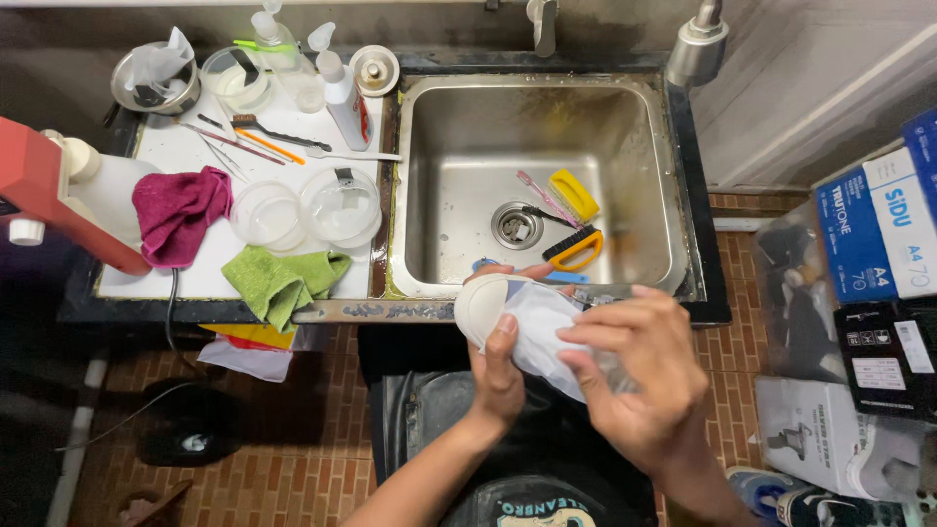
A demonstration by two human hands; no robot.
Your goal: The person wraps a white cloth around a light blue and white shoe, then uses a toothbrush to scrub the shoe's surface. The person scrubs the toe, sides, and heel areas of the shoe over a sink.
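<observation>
White shoe (508,317): pale rubber toe/sole end points toward the left, smooth white upper, partly wrapped in a clear plastic film at its right end. It is off the bench, held in the air just in front of the front edge of the steel sink (429,176), over the person's lap.

Left hand (498,376): comes up from below, palm under the shoe, thumb pressed on the sole edge, fingers curled around the far side, fingertips showing past the top. Firm grasp on the shoe.

Right hand (644,376): comes in from the right, wrist bent, fingers bent and pinching the plastic-covered end of the shoe.

In the sink basin near the drain: yellow-handled brush (574,249), yellow block (573,193), pink toothbrush (543,193). On the bench left of the sink, near its front edge: green cloth (278,278); magenta cloth (176,210) further left.
</observation>
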